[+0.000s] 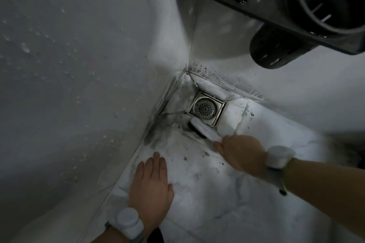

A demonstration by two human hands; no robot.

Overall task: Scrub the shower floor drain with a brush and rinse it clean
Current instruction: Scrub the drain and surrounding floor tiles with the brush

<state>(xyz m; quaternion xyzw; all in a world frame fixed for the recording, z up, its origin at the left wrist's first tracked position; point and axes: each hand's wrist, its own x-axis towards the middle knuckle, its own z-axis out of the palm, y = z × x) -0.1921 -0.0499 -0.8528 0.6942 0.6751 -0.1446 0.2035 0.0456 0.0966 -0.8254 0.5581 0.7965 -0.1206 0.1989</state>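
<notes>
Scrubbing right at the near edge of the drain [207, 109] here, so this is our take on why everything sits where it does. We've got the right hand [240, 154] wrapped around the handle of the white scrub brush [203, 129], fingers curled round it with the thumb side toward us, and the brush head is angled down onto the floor just in front of the square steel drain frame, touching or nearly touching its near corner. That low angle makes sense to us: the dark bristles face the tile, so we can push grime toward the round perforated strainer.

Our left hand [151, 180] is flat on the wet floor tile [227, 199], fingers straight and close together, holding nothing. We read that as a brace, since we're leaning into a tight corner and need something to prop against.

The drain sits tucked in the corner where the two walls meet, with black gunk smeared along the grout lines [158, 112] and speckled up the wall base. That's probably where the brush goes next, though that's just our guess.

Up top there's a dark wall caddy [276, 2] with a cup holder [331, 4], well clear of the work. No water running that we can see, so rinsing looks like it's not yet done.
</notes>
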